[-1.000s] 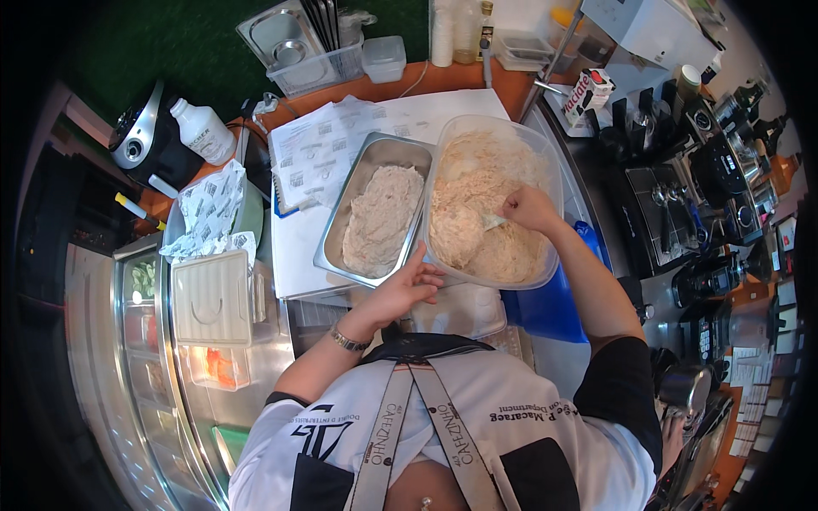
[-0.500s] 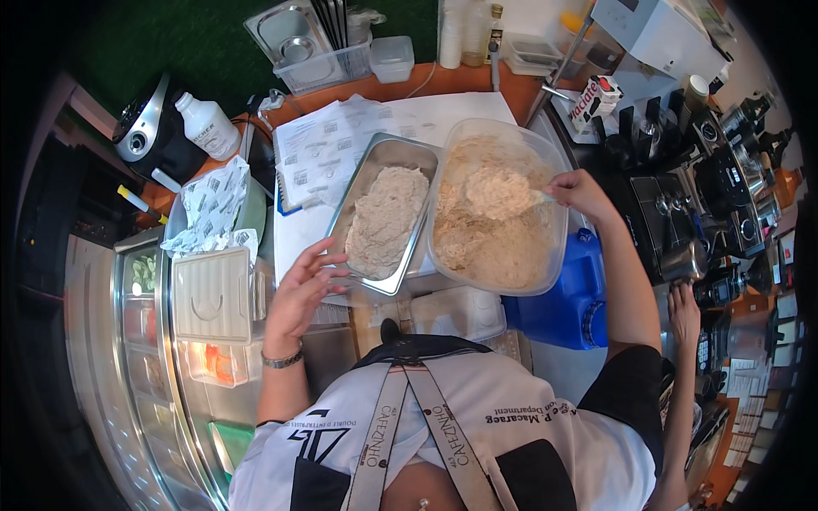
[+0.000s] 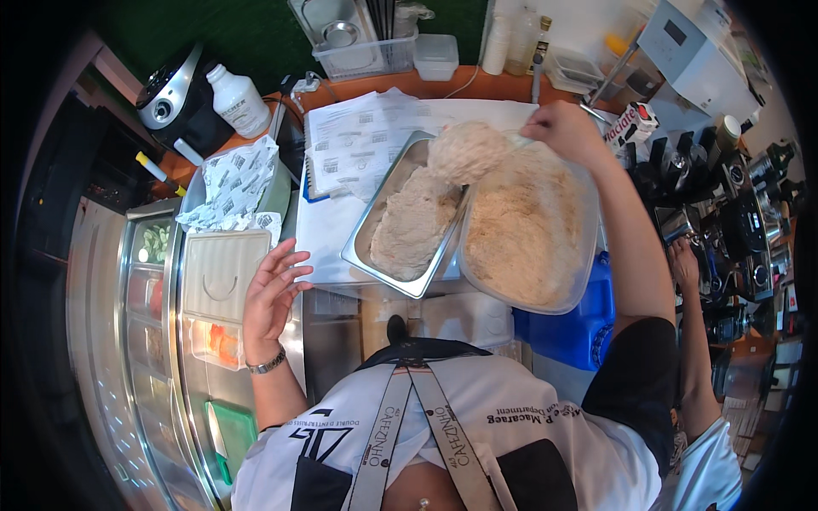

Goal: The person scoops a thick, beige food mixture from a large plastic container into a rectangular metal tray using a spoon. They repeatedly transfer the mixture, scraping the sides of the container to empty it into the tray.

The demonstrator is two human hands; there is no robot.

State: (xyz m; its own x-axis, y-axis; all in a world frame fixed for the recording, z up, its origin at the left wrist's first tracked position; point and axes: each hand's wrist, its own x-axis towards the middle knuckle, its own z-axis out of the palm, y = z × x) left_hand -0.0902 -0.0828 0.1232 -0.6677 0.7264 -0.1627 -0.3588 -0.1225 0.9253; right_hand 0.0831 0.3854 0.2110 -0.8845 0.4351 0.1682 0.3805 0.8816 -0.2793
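My right hand (image 3: pixel 562 129) is closed on the pale handle of a spatula (image 3: pixel 523 139), whose blade is hidden under a large clump of beige, wet mixture (image 3: pixel 469 152). That clump hangs over the far right corner of a metal pan (image 3: pixel 392 284), where a mound of the same mixture (image 3: pixel 407 228) lies. To the pan's right, a clear plastic tub (image 3: pixel 586 226) holds more mixture smeared over its bottom and walls. My left hand (image 3: pixel 274 294) hovers left of the pan, touching nothing, its fingers spread and slightly curled.
Printed paper sheets (image 3: pixel 358 140) lie behind the pan. A blue jug (image 3: pixel 567 332) stands beneath the tub. At left are a lidded container (image 3: pixel 223 277), a bowl with crumpled paper (image 3: pixel 230 187) and a white bottle (image 3: pixel 237 102). Another person's arm (image 3: pixel 694 324) reaches in at right.
The spatula with its clump has moved from over the tub to the pan's far right corner. My left hand has drawn away from the pan. The view has shifted somewhat.
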